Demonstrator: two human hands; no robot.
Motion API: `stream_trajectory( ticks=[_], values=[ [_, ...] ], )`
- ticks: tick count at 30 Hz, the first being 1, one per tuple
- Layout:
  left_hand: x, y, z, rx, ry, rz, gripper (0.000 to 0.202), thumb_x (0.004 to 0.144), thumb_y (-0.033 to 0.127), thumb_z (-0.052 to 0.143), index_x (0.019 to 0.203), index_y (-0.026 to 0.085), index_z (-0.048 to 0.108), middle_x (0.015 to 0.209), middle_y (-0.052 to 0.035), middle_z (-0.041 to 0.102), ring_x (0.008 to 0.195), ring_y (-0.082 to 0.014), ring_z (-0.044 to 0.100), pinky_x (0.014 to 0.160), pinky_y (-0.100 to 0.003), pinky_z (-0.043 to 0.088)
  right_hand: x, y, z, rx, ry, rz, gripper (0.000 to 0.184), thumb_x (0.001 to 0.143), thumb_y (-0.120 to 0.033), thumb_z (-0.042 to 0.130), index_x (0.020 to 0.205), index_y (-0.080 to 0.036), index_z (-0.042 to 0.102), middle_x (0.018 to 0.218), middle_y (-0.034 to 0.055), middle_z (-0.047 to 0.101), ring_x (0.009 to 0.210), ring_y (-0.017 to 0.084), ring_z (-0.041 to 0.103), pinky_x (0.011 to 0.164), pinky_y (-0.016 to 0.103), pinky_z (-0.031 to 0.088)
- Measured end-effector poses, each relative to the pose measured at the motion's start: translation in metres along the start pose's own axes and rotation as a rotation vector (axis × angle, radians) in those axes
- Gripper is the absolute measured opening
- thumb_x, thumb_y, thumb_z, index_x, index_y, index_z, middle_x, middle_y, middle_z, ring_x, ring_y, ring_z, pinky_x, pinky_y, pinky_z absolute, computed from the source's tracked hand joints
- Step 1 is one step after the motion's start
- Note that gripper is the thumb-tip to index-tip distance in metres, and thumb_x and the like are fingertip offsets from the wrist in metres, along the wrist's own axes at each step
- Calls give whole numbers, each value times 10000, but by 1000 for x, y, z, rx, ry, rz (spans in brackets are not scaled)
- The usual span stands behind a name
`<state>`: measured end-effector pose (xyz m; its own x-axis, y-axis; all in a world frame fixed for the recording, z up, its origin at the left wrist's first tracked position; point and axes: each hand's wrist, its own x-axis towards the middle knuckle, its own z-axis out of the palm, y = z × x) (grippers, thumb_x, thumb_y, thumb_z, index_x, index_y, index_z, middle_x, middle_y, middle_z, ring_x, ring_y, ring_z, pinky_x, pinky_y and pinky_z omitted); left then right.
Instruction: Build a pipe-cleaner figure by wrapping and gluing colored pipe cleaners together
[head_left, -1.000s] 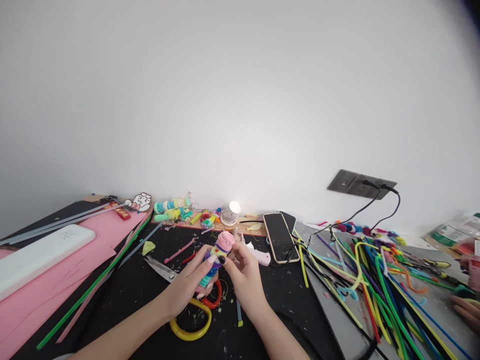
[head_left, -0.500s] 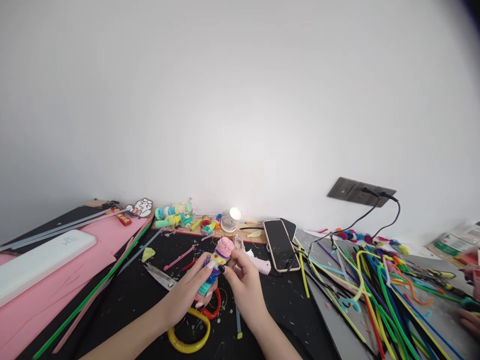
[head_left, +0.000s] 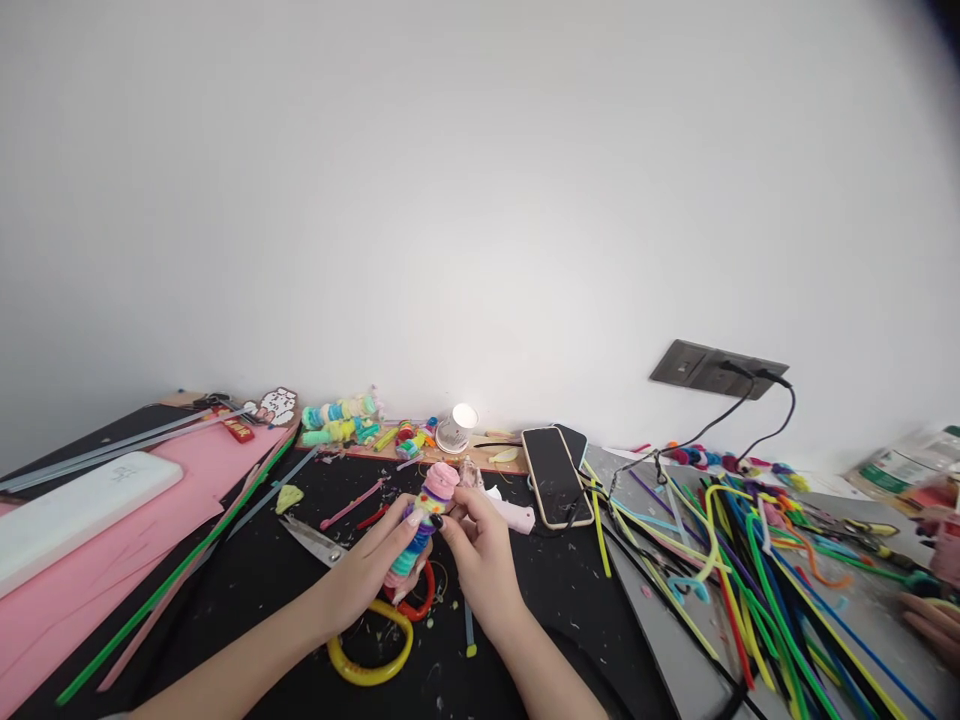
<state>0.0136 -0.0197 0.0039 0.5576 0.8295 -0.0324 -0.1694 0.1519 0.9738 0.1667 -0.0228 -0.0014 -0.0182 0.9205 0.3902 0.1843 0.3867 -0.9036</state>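
Upright between my hands is a fuzzy pipe-cleaner coil figure (head_left: 441, 482), pink on top, then yellow with small orange dots, purple, blue and teal below. My left hand (head_left: 367, 570) wraps round its middle and lower part, thumb pressed on the front. On the other side, my right hand (head_left: 484, 555) is closed with thumb and fingertips against the upper band; any small piece in that pinch is hidden. Beneath them lie scissors (head_left: 371, 672) with yellow and red handles, blades pointing left. A short blue strip with a yellow end (head_left: 470, 640) rests below my right hand.
At the back stand a small lit lamp (head_left: 455, 430) and more fuzzy coils (head_left: 337, 412). A phone (head_left: 556, 480) lies right of centre. Many loose pipe cleaners (head_left: 787, 600) cover the grey board. A white case (head_left: 90, 515) is at left, another person's hand (head_left: 930, 620) at right.
The whole view has shifted slightly, so everything sits a little further left and higher. Both hands keep their hold on the coil figure, with only slight finger movement.
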Motion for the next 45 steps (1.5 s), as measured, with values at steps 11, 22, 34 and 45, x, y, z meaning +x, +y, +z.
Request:
stream_trajectory(
  ticks=[11,22,34,45],
  values=[
    [2,0,-5,146,191,33,401,888,524,423,1144,217,459,677,35,536,595,-141,469,600,-275,389,1,4,-4,-85,-6,-47,270,822,-147,533,1071,-201,622,887,40,584,703,147,505,590,240,419],
    [5,4,-12,213,337,71,409,863,552,421,1082,208,457,529,81,415,473,-129,367,512,-267,330,1,8,-10,-313,122,-91,146,848,-171,482,952,-180,585,785,30,583,637,149,508,577,253,399],
    [11,1,-21,106,449,168,312,862,536,471,909,228,472,574,67,436,467,-103,369,501,-252,339,5,15,-15,-389,127,-46,153,848,-202,486,695,-211,484,582,-18,556,520,147,514,534,248,367],
    [14,-1,-22,8,408,196,298,880,507,462,934,214,460,732,48,475,551,-93,421,535,-243,354,4,17,-14,-329,70,33,338,839,-155,434,1177,-151,449,595,-34,584,564,175,553,618,285,404]
  ],
)
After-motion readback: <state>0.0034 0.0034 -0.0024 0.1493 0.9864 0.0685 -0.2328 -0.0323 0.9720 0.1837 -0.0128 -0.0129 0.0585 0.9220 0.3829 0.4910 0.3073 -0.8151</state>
